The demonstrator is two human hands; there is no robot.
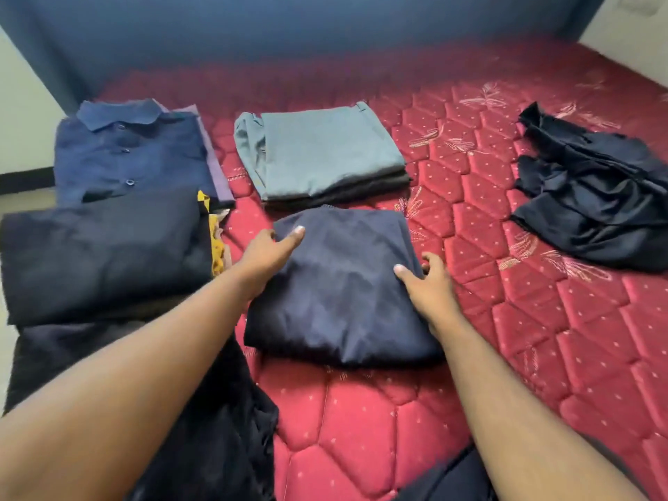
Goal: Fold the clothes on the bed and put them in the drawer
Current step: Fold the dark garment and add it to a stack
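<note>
Folded navy garment (339, 287) on red bed (506, 320), left hand (269, 253) and right hand (428, 283) gripping its left and right edges, fingers clamped on cloth

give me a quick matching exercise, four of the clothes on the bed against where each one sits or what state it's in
Things:
1. blue collared shirt
2. grey-blue folded garment
3. navy folded garment
4. black crumpled garment

Places or states:
A. unfolded heap at the right of the mattress
B. in the middle, with the left hand and right hand at its two sides
C. far left, buttons showing
D. far middle, lying on a darker folded piece

Pairs: 1-C, 2-D, 3-B, 4-A
</note>
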